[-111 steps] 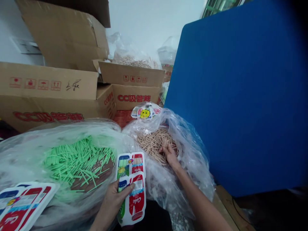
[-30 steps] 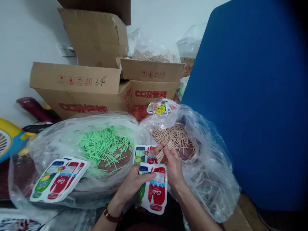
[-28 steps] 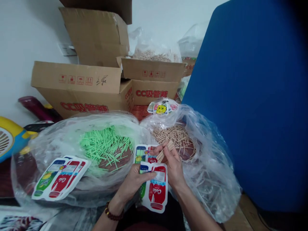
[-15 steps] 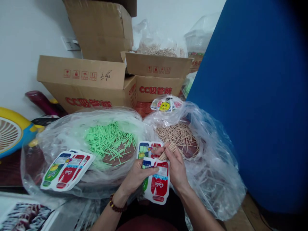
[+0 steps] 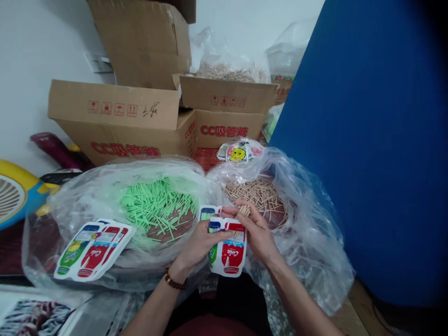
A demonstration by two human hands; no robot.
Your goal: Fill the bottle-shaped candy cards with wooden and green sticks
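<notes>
Front packet: the printed packet [image 5: 233,259] looks light and thin, semi-stiff and probably a little slick; the side edges seem the surest hold, away from the top.
Stick bundle: the tan bundle [image 5: 244,211] looks light, stiff and likely to snap or fan out; best taken round its middle with a soft pinch.
Left hand: the left hand [image 5: 198,245] pinches the printed packet, thumb flat across its face near the top; its other fingers are mostly hidden behind.
Right hand: the right hand [image 5: 259,233] pinches the tan bundle between thumb and fingers, just beyond the printed packet's top edge.
Rear packet: the second packet [image 5: 207,213] shows partly, on the far side of the printed packet.
Piles: loose tan sticks [image 5: 255,191] lie beyond the right hand, green sticks [image 5: 154,200] to the left, farther off.
</notes>
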